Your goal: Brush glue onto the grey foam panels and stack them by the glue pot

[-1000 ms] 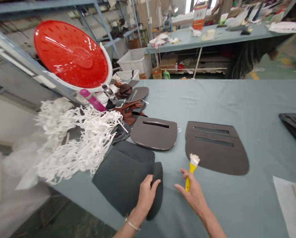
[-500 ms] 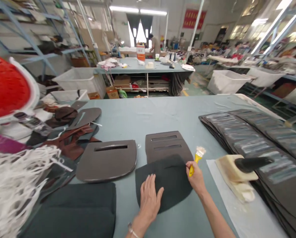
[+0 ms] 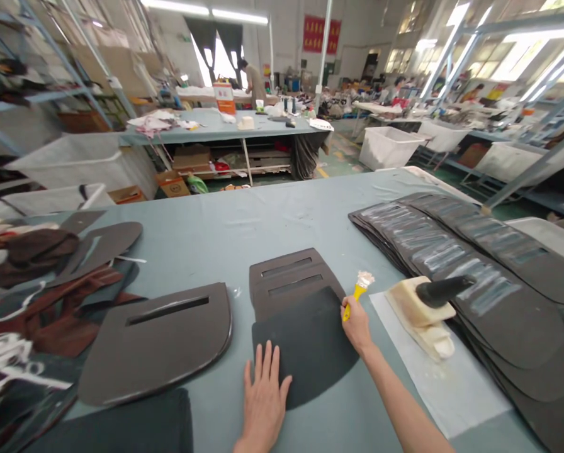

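My left hand (image 3: 264,395) lies flat with fingers spread, at the lower left edge of a dark fabric panel (image 3: 305,352). My right hand (image 3: 356,322) grips a yellow-handled paintbrush (image 3: 356,296), bristles up and pale with residue, at the panel's right edge. Whether its fingers also pinch the fabric I cannot tell. Under the panel's upper part shows a brown-grey piece (image 3: 282,267) with two slots. To the left rests another brown-grey piece (image 3: 169,343) with one slot and a shiny rim.
On the right, a cream glue container (image 3: 411,311) with a black spout stands on a white sheet (image 3: 471,402). Beyond it lie overlapping slotted panels (image 3: 508,327) with glossy streaks. Brown scraps (image 3: 74,308) and a dark fabric stack (image 3: 135,425) occupy the left. A person (image 3: 252,82) stands far back.
The camera view has turned to the right. My left hand has slid toward the fabric panel's lower left edge, and the panel looks flatter. The right hand still holds the brush.
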A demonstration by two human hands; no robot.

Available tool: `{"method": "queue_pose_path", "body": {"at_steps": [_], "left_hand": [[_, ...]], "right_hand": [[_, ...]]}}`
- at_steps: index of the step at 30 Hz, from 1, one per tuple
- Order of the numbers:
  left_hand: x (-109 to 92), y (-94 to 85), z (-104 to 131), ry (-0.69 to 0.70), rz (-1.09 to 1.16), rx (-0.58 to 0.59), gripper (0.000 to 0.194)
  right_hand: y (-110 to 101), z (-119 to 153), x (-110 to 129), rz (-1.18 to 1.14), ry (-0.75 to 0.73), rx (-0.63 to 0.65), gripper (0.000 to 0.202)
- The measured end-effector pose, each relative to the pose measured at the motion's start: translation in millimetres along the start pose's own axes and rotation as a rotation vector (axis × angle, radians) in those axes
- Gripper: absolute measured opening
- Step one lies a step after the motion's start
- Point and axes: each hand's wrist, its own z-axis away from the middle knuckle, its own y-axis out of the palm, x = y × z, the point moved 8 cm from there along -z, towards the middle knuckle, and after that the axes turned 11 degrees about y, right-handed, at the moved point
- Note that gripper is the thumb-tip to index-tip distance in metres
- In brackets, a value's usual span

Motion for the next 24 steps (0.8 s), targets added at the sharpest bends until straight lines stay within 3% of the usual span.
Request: {"method": "queue_pose_path", "body": {"at_steps": [7,13,17,21,24], "left_hand": [[4,-0.1,-30,0.003,0.031,0.005,0.055],[19,8.9,-44,-0.013,0.039,-0.011,0.053],[24,9.4,-51,-0.009,0.034,-0.001,0.052],[24,1.2,-51,-0.033,0.093,-0.061,0.052],[30,-10.0,-33,-0.08,0.245,-0.148,0.052]], "right_hand": [[3,-29,-20,0.063,0.086,-0.055,0.011],[11,-33,-28,0.14,0.1,-0.012,0.013],[8,-32,-21,0.159,0.081,-0.009,0.012],[-16,-16,-6,0.223,0.008,-0.076,0.018],[-56,12,-8,0.21,0.0,-0.138,0.028]]}}
